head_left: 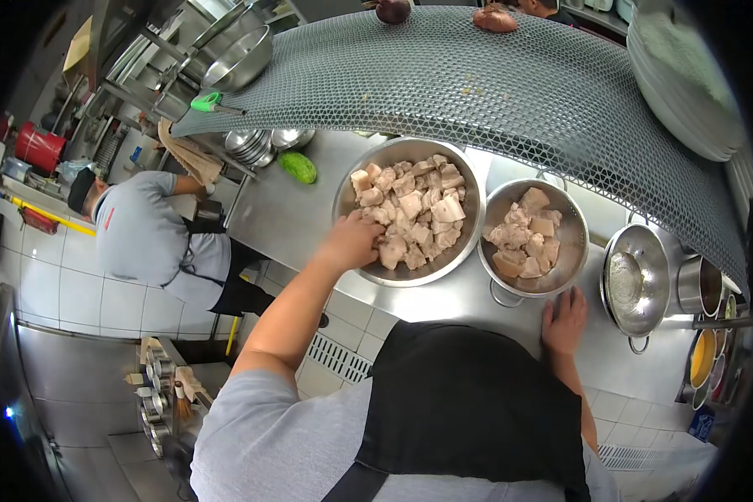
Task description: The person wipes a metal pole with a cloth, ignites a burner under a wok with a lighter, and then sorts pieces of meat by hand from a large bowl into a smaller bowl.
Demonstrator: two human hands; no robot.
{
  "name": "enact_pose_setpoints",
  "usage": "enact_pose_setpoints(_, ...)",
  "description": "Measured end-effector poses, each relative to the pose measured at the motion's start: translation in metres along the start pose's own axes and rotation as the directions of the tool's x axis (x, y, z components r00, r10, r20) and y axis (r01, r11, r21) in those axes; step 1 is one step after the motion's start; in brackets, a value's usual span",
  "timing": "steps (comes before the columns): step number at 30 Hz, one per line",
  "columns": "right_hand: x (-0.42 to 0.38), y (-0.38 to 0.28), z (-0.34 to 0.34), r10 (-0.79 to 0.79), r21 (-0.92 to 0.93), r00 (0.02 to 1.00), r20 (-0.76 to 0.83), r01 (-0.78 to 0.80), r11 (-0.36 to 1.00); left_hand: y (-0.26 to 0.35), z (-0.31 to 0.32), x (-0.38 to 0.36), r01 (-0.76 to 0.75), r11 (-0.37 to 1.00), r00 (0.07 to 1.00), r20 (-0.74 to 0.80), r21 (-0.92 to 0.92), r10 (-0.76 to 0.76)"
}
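Note:
A large steel bowl (349, 180) full of pale meat chunks (411, 203) stands on the counter in front of me. My left hand (353, 241) reaches over its left rim, with fingers curled against a chunk of meat at the edge of the heap; the fingertips are partly hidden. To the right is a smaller two-handled steel pan (571, 266), holding a smaller heap of meat (525, 234). Just below this pan, my right hand (565, 320) lies on the counter with fingers apart and nothing in it.
A mesh-covered shelf (443, 75) overhangs the counter's back. Right of the pan are a steel strainer or wok-like pan (636, 280) and a pot (699, 286). A green vegetable (297, 167) lies left of the bowl. A co-worker (159, 226) stands at the left.

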State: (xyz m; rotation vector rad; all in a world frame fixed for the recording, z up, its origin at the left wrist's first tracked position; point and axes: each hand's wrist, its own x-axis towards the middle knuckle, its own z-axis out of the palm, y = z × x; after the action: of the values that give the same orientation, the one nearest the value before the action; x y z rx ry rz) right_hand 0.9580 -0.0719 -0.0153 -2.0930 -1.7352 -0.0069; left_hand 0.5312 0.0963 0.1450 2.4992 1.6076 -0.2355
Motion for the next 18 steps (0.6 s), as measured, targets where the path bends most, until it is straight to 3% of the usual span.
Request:
enact_pose_setpoints(2,0.001,0.0,0.001,0.003,-0.005,1.0,-0.009,-0.003,1.0,0.008,-0.004,0.007,-0.014,0.983,0.992,0.126,0.185,-0.01)
enact_pose_setpoints(5,0.0,0.001,0.002,0.014,-0.02,1.0,-0.004,-0.014,1.0,0.002,0.012,0.015,-0.101,0.97,0.992,0.095,0.22,0.081)
enact_pose_setpoints(9,-0.002,0.002,0.0,0.025,-0.008,1.0,0.007,-0.025,1.0,0.005,0.0,0.025,-0.079,0.976,0.992,0.114,0.203,0.056)
enact_pose_setpoints(11,-0.002,0.001,0.0,0.028,0.004,1.0,0.009,-0.028,1.0,0.004,-0.011,0.025,-0.03,0.99,0.998,0.057,0.139,0.022)
enact_pose_setpoints(15,-0.002,0.002,0.004,0.027,0.008,1.0,-0.01,-0.027,1.0,-0.024,-0.016,0.033,0.003,1.0,0.997,0.081,0.029,-0.005)
enact_pose_setpoints(17,-0.004,0.002,0.004,0.034,0.009,0.999,-0.006,-0.034,0.999,-0.033,-0.023,0.032,0.127,0.921,0.986,-0.055,-0.369,-0.158)
enact_pose_setpoints(18,-0.003,0.002,0.002,0.028,0.015,1.0,-0.005,-0.028,0.999,-0.034,-0.028,0.032,0.128,0.92,0.986,-0.053,-0.37,-0.159)
